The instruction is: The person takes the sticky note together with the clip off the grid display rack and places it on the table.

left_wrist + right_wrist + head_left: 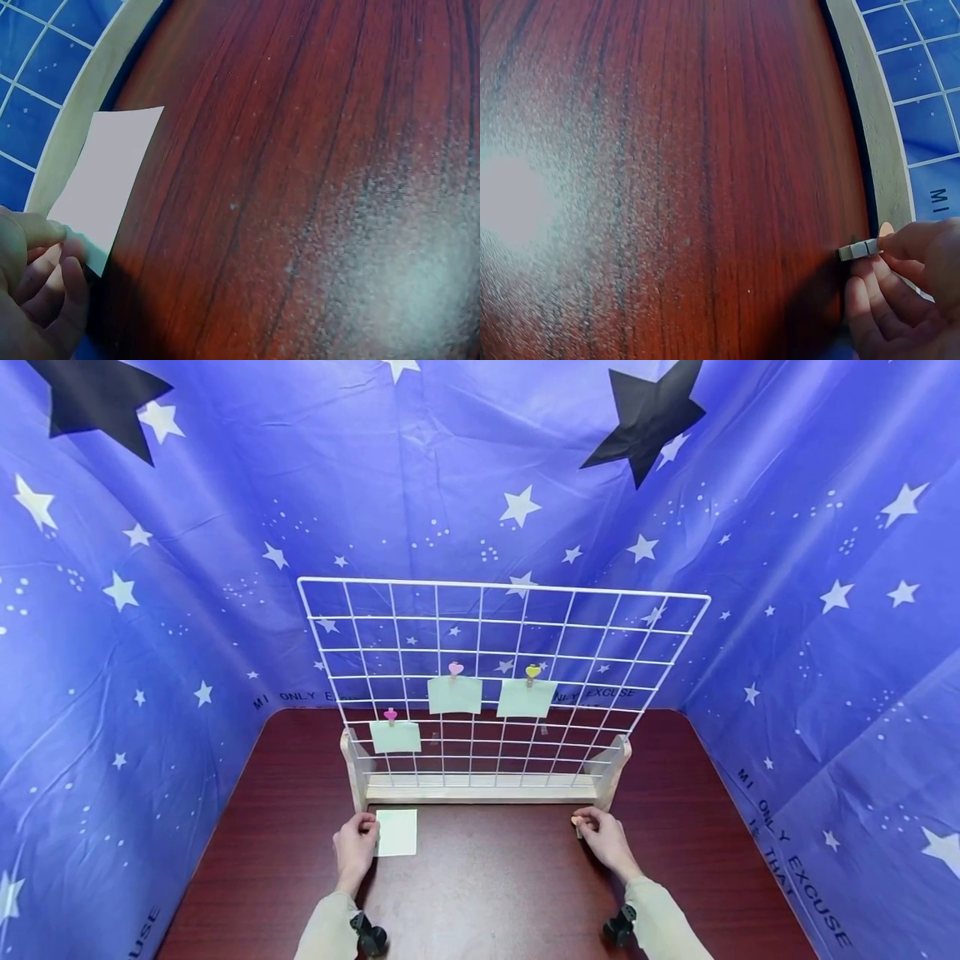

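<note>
In the lower left of the head view, my left hand (354, 847) pinches the left edge of a square, pale green paper note (397, 832) between thumb and fingers. The note is just in front of the left end of a pale wooden stand (480, 794); I cannot tell whether it touches the dark red wood-grain table (480, 893).

Right of centre in the lower part of the frame, my right hand (603, 837) holds a small pale wooden clip with an orange top (576, 822). My thumb and fingertips are closed narrowly on it, and in the right wrist view it sits at the lower right, its free end pointing left.

Rising from the stand, a white wire grid (504, 585) fills the middle of the frame. Three pale green notes hang on it: the left one (396, 737) from a bright pink heart clip (390, 715), the middle one (455, 695) from a light pink heart clip (455, 668), and the right one (527, 698) from a yellow heart clip (532, 671).
</note>
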The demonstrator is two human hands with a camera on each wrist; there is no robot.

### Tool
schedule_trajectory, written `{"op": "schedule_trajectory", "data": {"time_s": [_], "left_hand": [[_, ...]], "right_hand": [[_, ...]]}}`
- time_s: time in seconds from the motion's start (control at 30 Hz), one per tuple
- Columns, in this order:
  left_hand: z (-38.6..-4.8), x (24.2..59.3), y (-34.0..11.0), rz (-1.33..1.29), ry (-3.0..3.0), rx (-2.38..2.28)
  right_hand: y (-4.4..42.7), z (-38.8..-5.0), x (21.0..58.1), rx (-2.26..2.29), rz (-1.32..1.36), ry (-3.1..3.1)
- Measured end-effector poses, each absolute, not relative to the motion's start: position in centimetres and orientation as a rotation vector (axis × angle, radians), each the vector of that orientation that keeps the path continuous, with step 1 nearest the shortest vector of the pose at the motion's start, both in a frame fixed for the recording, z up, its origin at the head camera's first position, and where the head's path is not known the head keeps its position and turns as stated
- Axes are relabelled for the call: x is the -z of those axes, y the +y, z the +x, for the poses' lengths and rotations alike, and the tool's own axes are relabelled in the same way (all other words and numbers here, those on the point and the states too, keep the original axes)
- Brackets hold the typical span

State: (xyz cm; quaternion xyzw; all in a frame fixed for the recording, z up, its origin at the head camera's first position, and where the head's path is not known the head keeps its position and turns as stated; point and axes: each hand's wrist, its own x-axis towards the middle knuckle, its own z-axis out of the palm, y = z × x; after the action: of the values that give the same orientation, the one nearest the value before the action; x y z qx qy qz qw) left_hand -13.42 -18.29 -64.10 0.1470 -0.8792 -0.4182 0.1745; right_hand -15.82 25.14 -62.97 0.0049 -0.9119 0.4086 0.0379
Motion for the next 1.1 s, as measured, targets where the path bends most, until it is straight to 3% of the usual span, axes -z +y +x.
{"op": "schedule_trajectory", "data": {"time_s": [0.7,1.1], "left_hand": [[-12.7,63.4,-18.3,0.389,-2.421,1.185],[-13.6,61.9,-17.4,0.357,-2.387,1.256]], "right_hand": [[24.3,-14.8,62.9,-1.243,0.004,-2.64],[24.1,-14.8,60.7,-1.292,-0.1,-2.643]]}}
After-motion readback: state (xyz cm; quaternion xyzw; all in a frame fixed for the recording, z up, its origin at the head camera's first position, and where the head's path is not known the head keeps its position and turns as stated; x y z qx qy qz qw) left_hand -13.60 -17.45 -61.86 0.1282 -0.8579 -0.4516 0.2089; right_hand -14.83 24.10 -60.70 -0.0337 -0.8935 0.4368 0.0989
